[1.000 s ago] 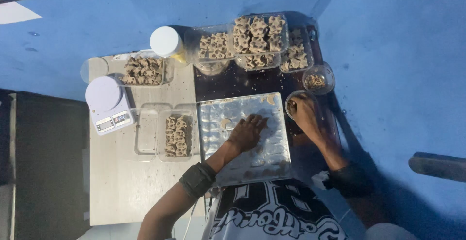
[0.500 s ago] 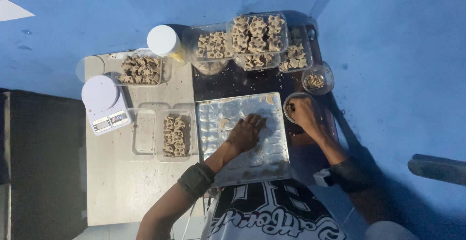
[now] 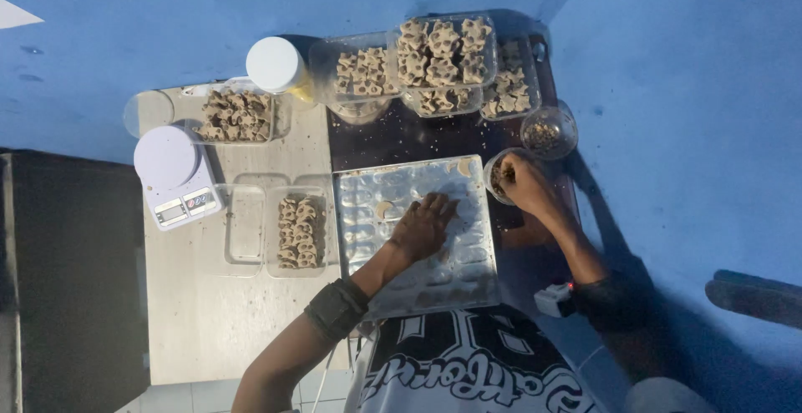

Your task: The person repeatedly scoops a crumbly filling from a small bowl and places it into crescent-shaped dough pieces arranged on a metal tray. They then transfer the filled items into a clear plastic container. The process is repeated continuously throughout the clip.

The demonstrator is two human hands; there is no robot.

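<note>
A: Tray (image 3: 434, 283) near centre, metal, moulded cavities. Left hand (image 3: 423, 225) flat on it, fingers curled, pressing; grip contents can't tell.

B: Right hand (image 3: 525, 183)?

A: Pinched into small cup (image 3: 501, 177), right of tray. Judgement: press evenly, one cavity each.

The left hand (image 3: 424, 225) covers part of the mould tray (image 3: 368, 212), hiding the cavities beneath. The right hand (image 3: 525, 186) masks the small bowl (image 3: 493, 171) at the table's right edge; its contents are too blurred to identify.
</note>
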